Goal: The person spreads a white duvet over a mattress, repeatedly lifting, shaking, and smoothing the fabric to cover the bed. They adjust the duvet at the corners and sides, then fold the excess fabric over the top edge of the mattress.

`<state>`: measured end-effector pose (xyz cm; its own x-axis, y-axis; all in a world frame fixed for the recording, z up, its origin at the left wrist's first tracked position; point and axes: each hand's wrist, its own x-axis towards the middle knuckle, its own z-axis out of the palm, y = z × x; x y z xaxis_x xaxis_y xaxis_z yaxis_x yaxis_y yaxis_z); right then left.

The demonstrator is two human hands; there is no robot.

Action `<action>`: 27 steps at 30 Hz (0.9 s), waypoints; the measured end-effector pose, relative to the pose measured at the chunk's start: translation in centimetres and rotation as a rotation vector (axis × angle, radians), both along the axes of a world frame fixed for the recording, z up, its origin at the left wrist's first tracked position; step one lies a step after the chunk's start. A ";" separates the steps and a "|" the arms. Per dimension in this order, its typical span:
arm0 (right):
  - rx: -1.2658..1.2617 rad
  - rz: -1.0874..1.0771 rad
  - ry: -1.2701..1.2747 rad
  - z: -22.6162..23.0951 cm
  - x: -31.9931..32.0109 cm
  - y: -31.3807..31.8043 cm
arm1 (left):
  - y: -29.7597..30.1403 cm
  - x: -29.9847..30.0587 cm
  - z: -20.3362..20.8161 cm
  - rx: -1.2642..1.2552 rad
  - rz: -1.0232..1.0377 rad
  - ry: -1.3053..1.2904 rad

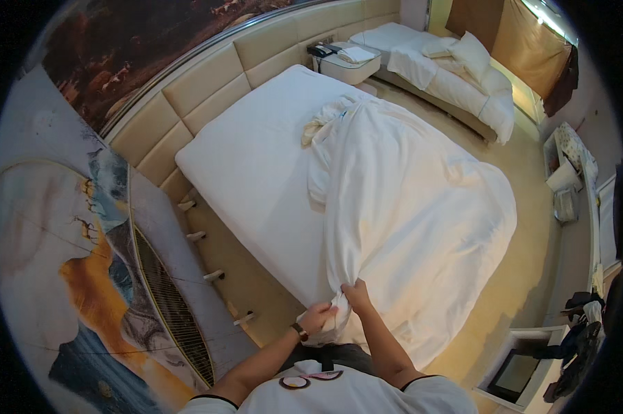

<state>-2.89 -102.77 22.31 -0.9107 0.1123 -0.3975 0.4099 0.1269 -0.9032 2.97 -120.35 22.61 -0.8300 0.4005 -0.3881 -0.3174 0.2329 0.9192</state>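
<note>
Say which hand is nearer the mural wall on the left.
Left. The left hand grips the white bedding on the side toward the mural wall; the right hand grips it farther right, away from that wall.

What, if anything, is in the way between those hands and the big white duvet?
Nothing visible is: the left hand and the right hand both grip the near end of the white duvet directly.

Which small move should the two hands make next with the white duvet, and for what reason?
Perhaps the left hand and right hand should draw the gathered edge of the white duvet slightly toward the headboard: both seem to grip that edge, and the white sheet between it and the headboard lies uncovered.
</note>
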 end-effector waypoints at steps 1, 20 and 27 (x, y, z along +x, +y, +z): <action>-0.169 -0.058 -0.066 0.7 0.5 1.5 | -0.1 -1.8 0.3 0.126 0.053 -0.203; 0.506 0.210 -0.014 11.1 -2.6 -2.8 | -2.3 -30.0 3.1 0.516 0.535 -0.349; 0.728 0.184 -0.168 -5.9 -9.7 -13.4 | -10.9 -33.4 4.1 0.629 0.145 -0.583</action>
<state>-12.61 -116.13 16.37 -0.8741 0.2512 -0.4157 0.4488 0.7453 -0.4931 -30.40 -131.22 26.66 -0.6269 0.5897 -0.5092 -0.7652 -0.3428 0.5450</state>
